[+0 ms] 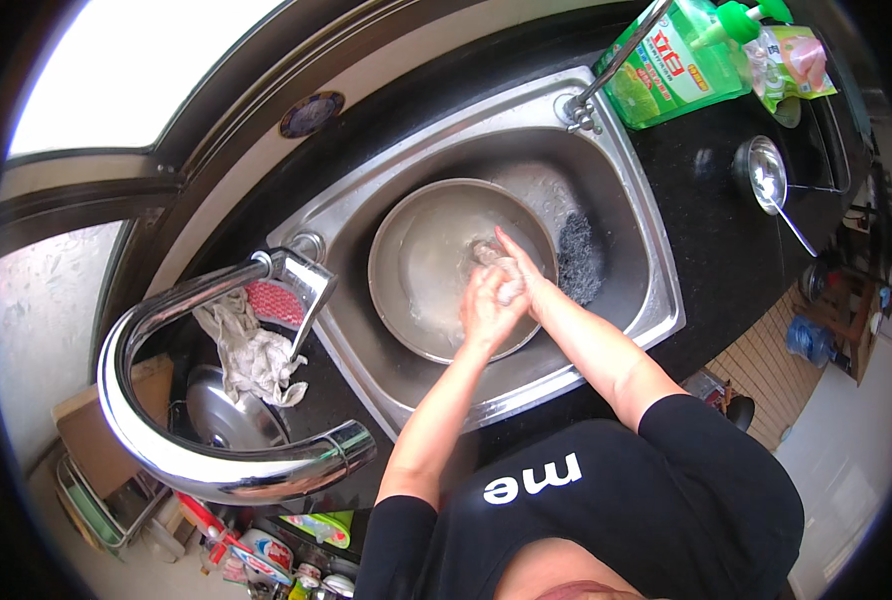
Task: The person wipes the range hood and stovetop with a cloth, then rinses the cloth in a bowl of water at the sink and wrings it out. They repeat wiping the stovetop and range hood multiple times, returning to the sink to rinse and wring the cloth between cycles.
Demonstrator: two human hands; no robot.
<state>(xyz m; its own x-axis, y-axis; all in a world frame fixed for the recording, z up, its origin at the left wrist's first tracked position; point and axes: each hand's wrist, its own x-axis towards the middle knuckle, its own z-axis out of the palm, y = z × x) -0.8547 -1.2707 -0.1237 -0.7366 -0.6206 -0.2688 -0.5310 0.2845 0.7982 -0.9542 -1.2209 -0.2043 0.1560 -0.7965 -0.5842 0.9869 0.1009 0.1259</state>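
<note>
A round metal basin (pixel 408 247) of cloudy water sits in the stainless steel sink (pixel 356 277). My left hand (pixel 487 304) is over the basin, its fingers bent around a wet, pale, soft thing (pixel 510 291), whose kind I cannot tell. Against the other side of it presses the palm of my right hand (pixel 527 274), with some fingers stretched out. The two hands meet near the basin's right part. A greyish thing (pixel 483 251) shows just beyond them, partly hidden and blurred. Right of the basin, a dark mesh scourer (pixel 579 259) lies on the sink floor.
A large chrome faucet (pixel 123 390) arches at the left, over a grey cloth (pixel 254 352) and a metal lid (pixel 228 412). A thin tap (pixel 582 112) stands at the sink's back corner, beside a green dish-soap bottle (pixel 663 75). A metal ladle (pixel 762 176) rests on the black counter (pixel 716 292).
</note>
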